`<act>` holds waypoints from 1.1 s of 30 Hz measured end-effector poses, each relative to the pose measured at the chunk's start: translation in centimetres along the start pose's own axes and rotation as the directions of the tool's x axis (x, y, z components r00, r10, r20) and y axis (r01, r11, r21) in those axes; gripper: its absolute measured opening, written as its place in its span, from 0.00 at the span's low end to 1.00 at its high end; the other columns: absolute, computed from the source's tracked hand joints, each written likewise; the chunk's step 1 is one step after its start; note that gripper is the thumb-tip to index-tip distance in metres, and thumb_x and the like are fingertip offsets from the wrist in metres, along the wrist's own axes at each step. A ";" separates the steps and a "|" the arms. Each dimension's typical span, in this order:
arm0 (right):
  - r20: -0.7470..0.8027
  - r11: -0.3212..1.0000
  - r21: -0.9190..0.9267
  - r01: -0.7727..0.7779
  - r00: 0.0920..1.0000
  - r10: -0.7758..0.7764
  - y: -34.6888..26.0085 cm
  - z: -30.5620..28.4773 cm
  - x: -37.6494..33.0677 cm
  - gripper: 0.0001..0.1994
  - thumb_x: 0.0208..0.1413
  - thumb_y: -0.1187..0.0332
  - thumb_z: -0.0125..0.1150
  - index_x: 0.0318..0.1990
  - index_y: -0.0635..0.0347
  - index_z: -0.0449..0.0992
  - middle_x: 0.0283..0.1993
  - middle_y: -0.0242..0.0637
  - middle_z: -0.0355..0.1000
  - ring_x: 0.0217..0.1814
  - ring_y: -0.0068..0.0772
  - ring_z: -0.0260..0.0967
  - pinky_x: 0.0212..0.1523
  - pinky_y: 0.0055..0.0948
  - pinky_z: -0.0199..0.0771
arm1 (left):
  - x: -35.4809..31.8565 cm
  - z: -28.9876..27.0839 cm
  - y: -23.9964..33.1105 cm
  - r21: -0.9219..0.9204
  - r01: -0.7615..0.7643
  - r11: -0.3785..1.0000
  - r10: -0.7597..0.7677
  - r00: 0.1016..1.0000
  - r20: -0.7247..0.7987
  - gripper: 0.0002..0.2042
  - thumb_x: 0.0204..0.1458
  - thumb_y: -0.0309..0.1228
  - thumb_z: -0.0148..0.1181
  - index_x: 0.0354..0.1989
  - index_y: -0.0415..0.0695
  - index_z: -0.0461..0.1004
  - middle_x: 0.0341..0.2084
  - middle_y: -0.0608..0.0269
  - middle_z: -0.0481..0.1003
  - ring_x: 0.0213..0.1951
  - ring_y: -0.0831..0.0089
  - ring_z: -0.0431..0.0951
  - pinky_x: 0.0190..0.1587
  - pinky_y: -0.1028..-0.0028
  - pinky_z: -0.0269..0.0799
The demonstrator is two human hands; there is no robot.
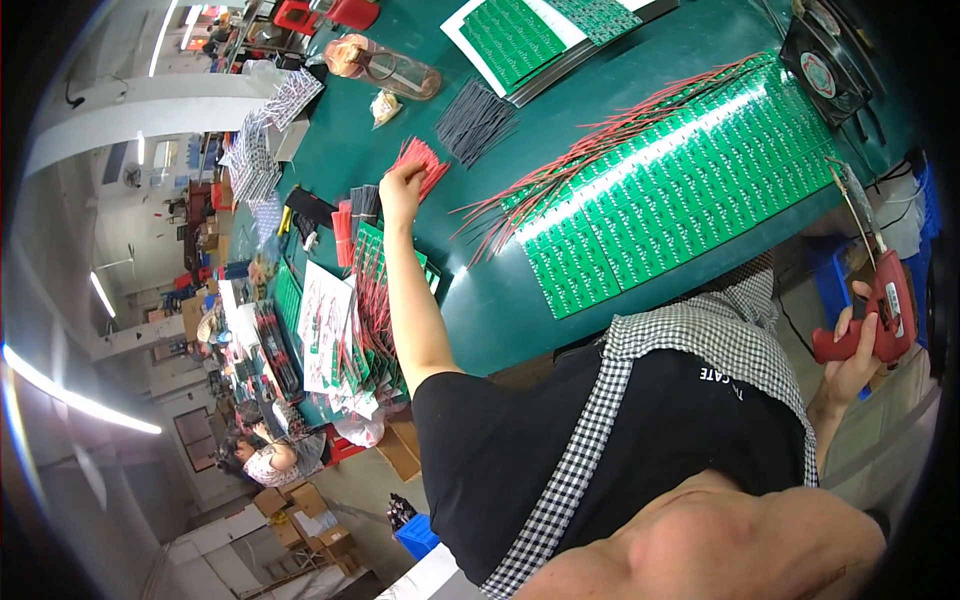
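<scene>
My left hand (402,195) reaches across the table, its fingers pinched on the near end of a bundle of short red wires (424,166). Beside that bundle lies a pile of dark grey wires (474,122). Low at the right, my right hand (850,350) is wrapped around the grip of a red soldering gun (892,305), whose thin metal tip points up toward the table's edge. Green circuit board panels (680,190) lie side by side in front of me. Long red and black wires (590,150) run along their far side.
The green table (500,310) also bears a stack of board panels (510,45), a bottle (395,72) and a black fan (820,70). Wired boards (370,300) are heaped at the left. A person (275,455) sits farther left, near cardboard boxes (315,530).
</scene>
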State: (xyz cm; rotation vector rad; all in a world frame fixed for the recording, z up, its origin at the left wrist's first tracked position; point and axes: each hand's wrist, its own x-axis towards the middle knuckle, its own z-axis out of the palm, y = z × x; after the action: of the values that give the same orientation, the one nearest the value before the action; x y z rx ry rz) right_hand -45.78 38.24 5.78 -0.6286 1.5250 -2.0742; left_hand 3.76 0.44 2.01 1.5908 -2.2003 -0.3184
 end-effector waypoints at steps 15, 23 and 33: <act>0.034 1.000 -0.014 -0.015 0.999 0.015 0.0 1.6 0.6 0.18 0.56 0.75 0.41 0.54 0.66 0.55 0.47 0.48 0.64 0.21 0.19 0.55 0.21 0.14 0.57 | -3.5 0.8 2.1 -0.622 0.015 0.783 -0.214 0.945 -0.247 0.06 0.48 0.19 0.53 0.34 0.29 0.72 0.28 0.57 0.75 0.32 0.74 0.76 0.38 0.79 0.70; 0.239 0.974 -0.226 0.012 0.970 0.043 -0.4 2.8 2.4 0.18 0.50 0.77 0.49 0.50 0.67 0.63 0.41 0.41 0.70 0.22 0.13 0.55 0.22 0.14 0.56 | -1.0 0.5 20.0 -0.781 0.311 0.541 0.126 0.889 0.441 0.06 0.47 0.21 0.54 0.33 0.31 0.72 0.24 0.59 0.75 0.27 0.75 0.75 0.32 0.79 0.70; 0.747 0.688 -0.175 0.705 0.550 -0.373 0.0 7.0 7.2 0.24 0.41 0.66 0.60 0.48 0.66 0.68 0.42 0.45 0.71 0.38 0.39 0.72 0.37 0.27 0.72 | -2.7 5.8 36.0 -0.553 0.704 0.445 0.673 0.145 0.726 0.05 0.47 0.20 0.54 0.32 0.31 0.72 0.23 0.53 0.75 0.25 0.68 0.76 0.30 0.72 0.74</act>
State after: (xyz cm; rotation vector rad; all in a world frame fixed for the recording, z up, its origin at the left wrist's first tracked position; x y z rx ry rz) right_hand -46.99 28.57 8.21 -2.0519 1.4507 -1.4979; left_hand -28.84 14.38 11.12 0.4721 -1.6615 -2.8770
